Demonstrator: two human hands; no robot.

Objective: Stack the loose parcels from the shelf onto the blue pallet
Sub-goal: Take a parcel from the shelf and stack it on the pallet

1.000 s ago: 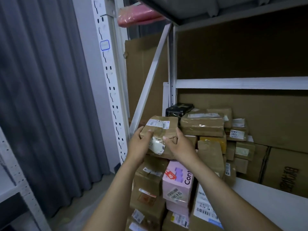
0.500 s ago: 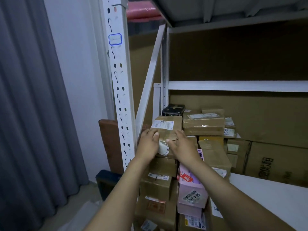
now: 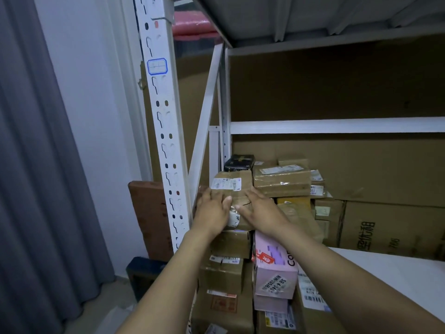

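You are standing in a parcel storeroom. Take the white slotted rack upright (image 3: 166, 145) as your marker. Right of it, taped cardboard parcels (image 3: 281, 182) bearing shipping labels and barcodes are piled high, a pink carton (image 3: 274, 278) among them. Flattened cardboard sheets (image 3: 337, 85) line the bay beyond it. Left of it hang a grey curtain (image 3: 36, 165) and a plain white wall (image 3: 96, 92).

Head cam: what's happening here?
A person presses the left hand and right hand flat against a taped brown parcel on top of a stack of parcels beside the white shelf post. A pink box sits lower down. The parcel looks set down, not lifted.
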